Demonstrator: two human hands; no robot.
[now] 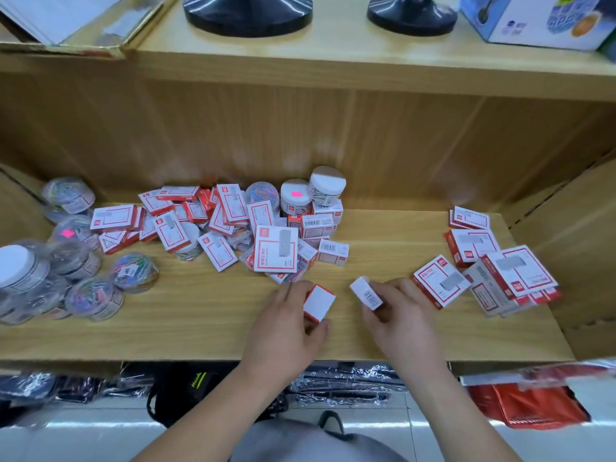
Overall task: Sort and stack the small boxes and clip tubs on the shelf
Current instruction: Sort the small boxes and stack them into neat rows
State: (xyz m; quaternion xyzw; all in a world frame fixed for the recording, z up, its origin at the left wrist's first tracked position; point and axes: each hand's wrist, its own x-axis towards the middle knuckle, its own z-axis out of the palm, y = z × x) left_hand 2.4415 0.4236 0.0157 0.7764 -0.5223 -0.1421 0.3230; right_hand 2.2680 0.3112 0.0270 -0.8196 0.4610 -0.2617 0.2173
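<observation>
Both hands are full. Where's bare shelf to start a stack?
Bare shelf lies between the middle heap and the right pile, behind the right hand, and along the front edge between the clip tubs and the left hand. Crowded: tubs far left, heap centre, pile far right.

Shelf (206,315): clip tubs (135,271) clustered at left end. Jumbled box pile (276,250) left of centre, toward back. Three more tubs (295,196) at pile's back right corner. Overlapping box group (493,261) at right end. Front centre: left hand (286,331) holds left-hand box (319,302), right hand (403,325) holds right-hand box (366,292); boxes near, apart. Upper shelf (333,58) above: two round bases (248,15), carton (533,21) to their right.
</observation>
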